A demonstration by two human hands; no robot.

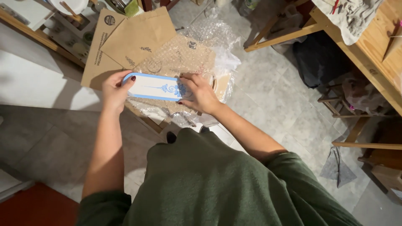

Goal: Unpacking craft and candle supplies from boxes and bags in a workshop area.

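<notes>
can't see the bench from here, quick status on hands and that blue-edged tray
Left hand and right hand grip the tray by its ends. Tray level over bubble wrap. Paper bags behind it.

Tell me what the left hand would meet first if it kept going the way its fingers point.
Probably the brown paper bags just beyond the left hand; depth is unclear from above.

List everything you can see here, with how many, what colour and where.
tray: one, oblong, white with blue rim and blue motif, held at both ends above the bubble wrap
bubble wrap: one sheet, clear, spread beneath the tray
paper bags: two, brown, upper left, partly under the wrap
wooden table: one, light wood, upper right
cloth: one, grey-white, on that table
floor: grey tiles
left hand: grips the tray's left end
right hand: grips the tray's right end
</notes>
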